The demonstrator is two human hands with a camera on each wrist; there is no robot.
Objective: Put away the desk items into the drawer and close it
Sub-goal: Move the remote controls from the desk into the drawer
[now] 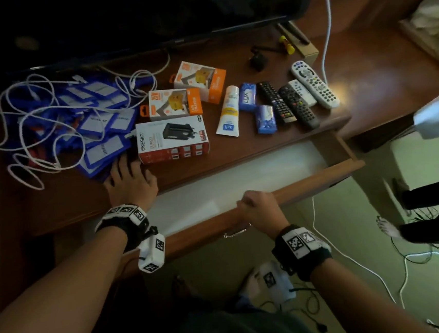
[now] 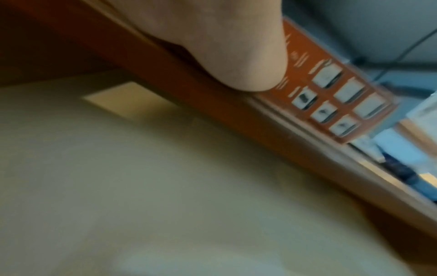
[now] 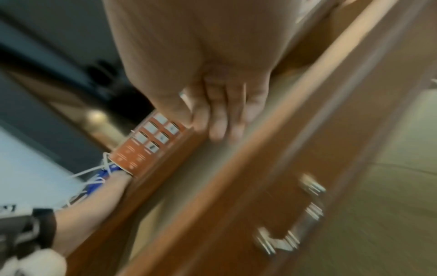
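The desk drawer (image 1: 240,175) stands pulled out, its white inside bare. My right hand (image 1: 254,206) grips the top edge of the wooden drawer front (image 1: 308,182), fingers curled over it (image 3: 220,115), above the metal handle (image 1: 236,231). My left hand (image 1: 124,175) lies flat on the desk edge, fingers touching the pile of blue tags and white cables (image 1: 88,120), beside the ONESAT box (image 1: 173,140) (image 2: 331,99). Behind sit two orange charger boxes (image 1: 174,103), a white tube (image 1: 229,111), two blue soap packs (image 1: 248,96) and several remotes (image 1: 298,106).
A dark TV (image 1: 145,17) fills the back of the desk. A black adapter (image 1: 257,60) and a yellow item (image 1: 287,44) lie near its stand. Another person's legs (image 1: 431,205) stand at the right, with cables on the floor.
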